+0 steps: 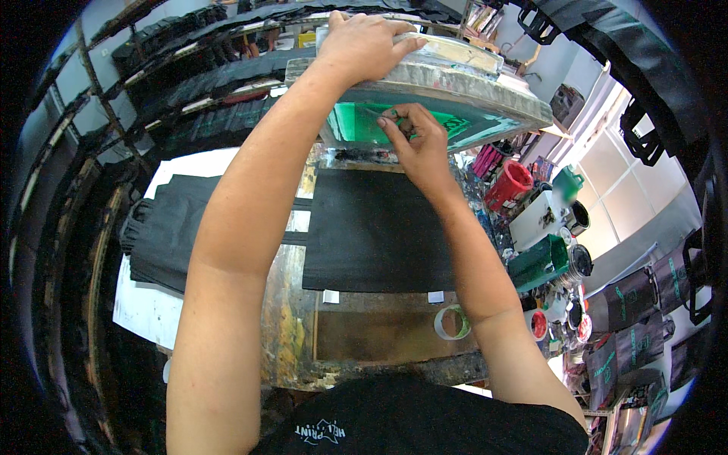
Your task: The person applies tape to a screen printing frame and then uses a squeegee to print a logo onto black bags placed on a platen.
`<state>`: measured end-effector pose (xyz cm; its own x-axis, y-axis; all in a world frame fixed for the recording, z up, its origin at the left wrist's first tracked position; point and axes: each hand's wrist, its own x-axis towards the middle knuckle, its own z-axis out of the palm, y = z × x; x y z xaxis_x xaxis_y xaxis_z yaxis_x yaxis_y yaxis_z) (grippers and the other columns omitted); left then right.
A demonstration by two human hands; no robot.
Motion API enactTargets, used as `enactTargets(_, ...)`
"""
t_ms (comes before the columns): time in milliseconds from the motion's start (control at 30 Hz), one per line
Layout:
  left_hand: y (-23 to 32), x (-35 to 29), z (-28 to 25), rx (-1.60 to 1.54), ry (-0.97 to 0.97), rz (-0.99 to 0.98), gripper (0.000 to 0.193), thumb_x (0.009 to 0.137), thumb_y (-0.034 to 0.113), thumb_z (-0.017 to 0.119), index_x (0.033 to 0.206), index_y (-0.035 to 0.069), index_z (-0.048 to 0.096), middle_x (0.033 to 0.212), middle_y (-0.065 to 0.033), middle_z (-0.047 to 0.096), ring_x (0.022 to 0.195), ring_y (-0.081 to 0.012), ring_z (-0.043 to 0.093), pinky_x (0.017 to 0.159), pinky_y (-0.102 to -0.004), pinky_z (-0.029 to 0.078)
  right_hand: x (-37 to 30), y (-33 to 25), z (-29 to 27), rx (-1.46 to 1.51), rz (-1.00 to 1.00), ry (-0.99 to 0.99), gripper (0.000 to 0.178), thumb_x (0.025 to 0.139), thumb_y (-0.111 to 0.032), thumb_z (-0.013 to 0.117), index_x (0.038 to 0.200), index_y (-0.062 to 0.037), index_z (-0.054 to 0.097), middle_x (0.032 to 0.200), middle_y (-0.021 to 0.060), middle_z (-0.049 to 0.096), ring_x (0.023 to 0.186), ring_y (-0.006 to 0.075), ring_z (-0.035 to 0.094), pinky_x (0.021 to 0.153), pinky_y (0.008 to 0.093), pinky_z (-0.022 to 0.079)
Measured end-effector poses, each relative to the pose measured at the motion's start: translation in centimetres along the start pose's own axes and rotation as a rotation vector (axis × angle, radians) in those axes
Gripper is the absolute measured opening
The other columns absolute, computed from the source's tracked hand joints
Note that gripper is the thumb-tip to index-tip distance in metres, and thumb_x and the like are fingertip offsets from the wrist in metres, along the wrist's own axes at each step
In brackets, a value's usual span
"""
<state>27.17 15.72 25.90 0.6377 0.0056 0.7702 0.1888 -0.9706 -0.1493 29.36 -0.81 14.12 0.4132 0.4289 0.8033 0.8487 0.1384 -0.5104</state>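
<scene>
A wooden screen-printing frame (485,92) is tilted up at the far side of the table, its green mesh (353,121) facing me. Over the frame's top edge lies my left hand (360,47), its fingers curled round the wood. My right hand (418,140) is in front of the mesh, thumb and fingertips pinched together. Whatever is in that pinch is too small to make out. Below the frame, a flat black fabric piece (379,231) rests on the printing board, with two small white tabs at its near edge.
Stacked black fabric pieces (171,227) lie on a white board (140,296) at left. A tape roll (453,322) sits near the front edge. Along the right stand a red bucket (508,186), a dark green container (540,263) and several paint pots. Racks (98,220) line the left side.
</scene>
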Motion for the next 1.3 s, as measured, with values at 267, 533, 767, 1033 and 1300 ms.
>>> enactTargets(267, -0.2, 0.2, 0.1, -0.056, -0.012, -0.009, 0.053, 0.105, 0.06, 0.043, 0.139, 0.028, 0.068, 0.133, -0.008, 0.071, 0.125, -0.028, 0.065, 0.105, -0.0618, 0.034, 0.3, 0.6, 1.8, -0.068, -0.044, 0.067, 0.019, 0.091, -0.014, 0.078, 0.102, -0.0013, 0.069, 0.093, 0.0137, 0.067, 0.073, 0.0268, 0.064, 0.068, 0.0365, 0.052)
enactTargets(533, 0.2, 0.1, -0.4, -0.031, -0.048, -0.022, 0.053, 0.105, 0.06, 0.041, 0.139, 0.028, 0.068, 0.131, -0.0084, 0.072, 0.123, -0.0276, 0.066, 0.105, -0.064, 0.035, 0.6, 0.9, 2.8, -0.103, -0.063, 0.157, 0.018, 0.091, -0.015, 0.078, 0.099, -0.0031, 0.068, 0.094, 0.014, 0.068, 0.075, 0.0296, 0.065, 0.07, 0.0386, 0.052)
enactTargets(767, 0.2, 0.0, -0.7, -0.039, -0.049, -0.016, 0.052, 0.106, 0.059, 0.042, 0.138, 0.028, 0.068, 0.132, -0.0083, 0.072, 0.125, -0.0276, 0.066, 0.105, -0.0639, 0.035, 0.9, 1.0, 3.5, -0.111, -0.089, 0.24, 0.017, 0.09, -0.016, 0.079, 0.096, -0.0043, 0.068, 0.09, 0.0137, 0.068, 0.076, 0.0299, 0.067, 0.069, 0.0389, 0.052)
enactTargets(1033, -0.1, -0.3, -1.1, -0.052, -0.033, -0.001, 0.059, 0.103, 0.065, 0.04, 0.138, 0.026, 0.067, 0.131, -0.0114, 0.071, 0.126, -0.0318, 0.063, 0.103, -0.0583, 0.038, 0.9, 0.6, 4.4, -0.098, -0.042, 0.316, 0.023, 0.088, -0.018, 0.083, 0.094, -0.0029, 0.067, 0.087, 0.0141, 0.065, 0.07, 0.0286, 0.063, 0.064, 0.0383, 0.05)
enactTargets(1300, -0.2, -0.2, -1.0, -0.052, -0.043, 0.014, 0.06, 0.104, 0.064, 0.039, 0.14, 0.024, 0.065, 0.134, -0.0105, 0.069, 0.127, -0.0319, 0.063, 0.104, -0.0582, 0.038, 1.1, 0.7, 5.0, -0.089, -0.004, 0.362, 0.026, 0.087, -0.019, 0.084, 0.09, -0.0019, 0.064, 0.083, 0.0152, 0.062, 0.069, 0.0304, 0.061, 0.064, 0.0397, 0.049)
